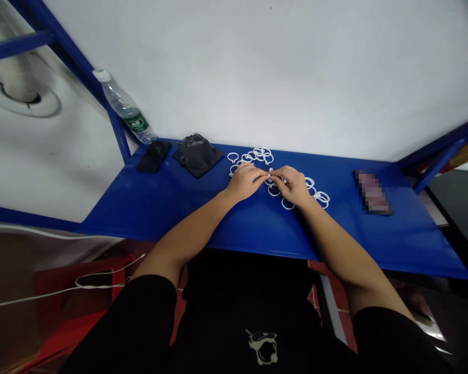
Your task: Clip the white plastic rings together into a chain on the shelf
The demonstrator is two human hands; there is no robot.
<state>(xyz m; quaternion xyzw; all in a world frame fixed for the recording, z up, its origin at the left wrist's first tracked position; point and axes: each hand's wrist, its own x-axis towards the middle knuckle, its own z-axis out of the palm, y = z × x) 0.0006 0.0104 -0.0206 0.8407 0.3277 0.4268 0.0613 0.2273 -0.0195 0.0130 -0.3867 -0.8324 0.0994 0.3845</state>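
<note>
Over the middle of the blue table, my left hand (244,182) and my right hand (295,187) meet fingertip to fingertip. Both are closed in a pinch on a small white plastic piece (270,174), which looks like part of a white ring; the fingers hide most of it. Several thin white plastic rings (262,151) with small knobs lie behind and beside my left hand. More white rings (322,196) are spread under and to the right of my right hand, some overlapping.
A black crumpled plastic bag (197,156), a dark phone (154,156) and a clear water bottle (127,111) are at the table's left back. Toward the right lies a blurred-out flat object (373,192). A white wall (257,72) rises behind the blue table (253,228).
</note>
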